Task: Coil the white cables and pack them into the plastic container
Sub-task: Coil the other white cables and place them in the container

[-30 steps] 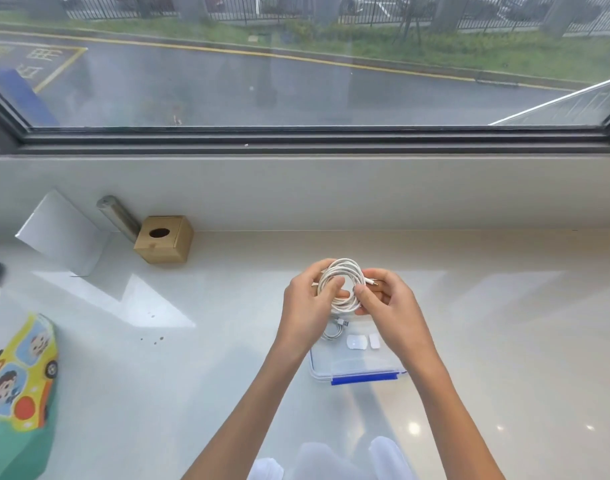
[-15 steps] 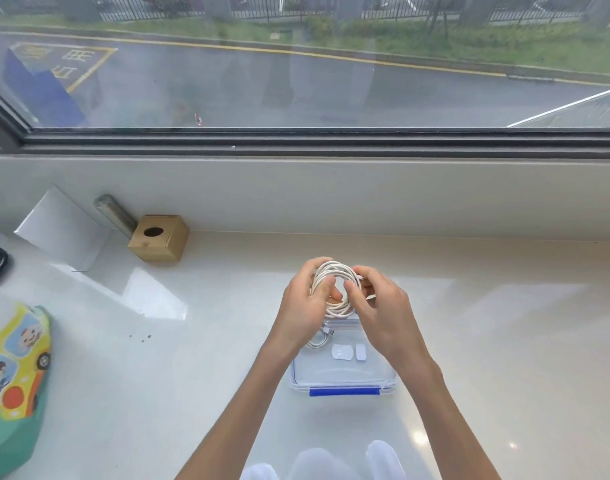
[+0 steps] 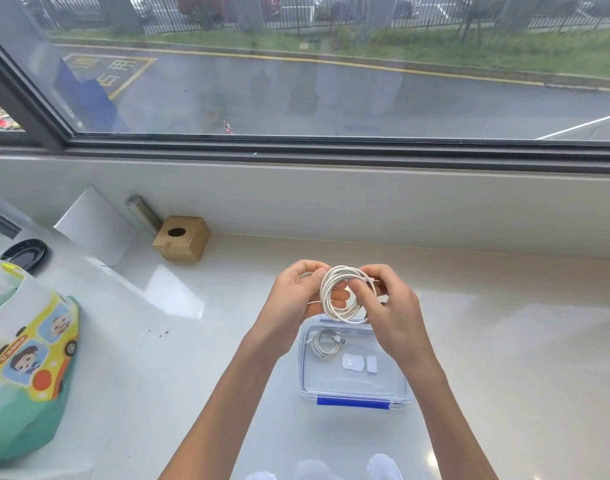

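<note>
- I cannot make out the white cable's plug among the fingers.
- My left hand (image 3: 296, 292) and right hand (image 3: 388, 306) pinch the coiled white cable (image 3: 345, 294), raised at 12 o'clock above the clear plastic container (image 3: 353, 388), which holds a smaller coil (image 3: 326, 342).
- A glossy white counter (image 3: 504, 358) runs under a window.
</note>
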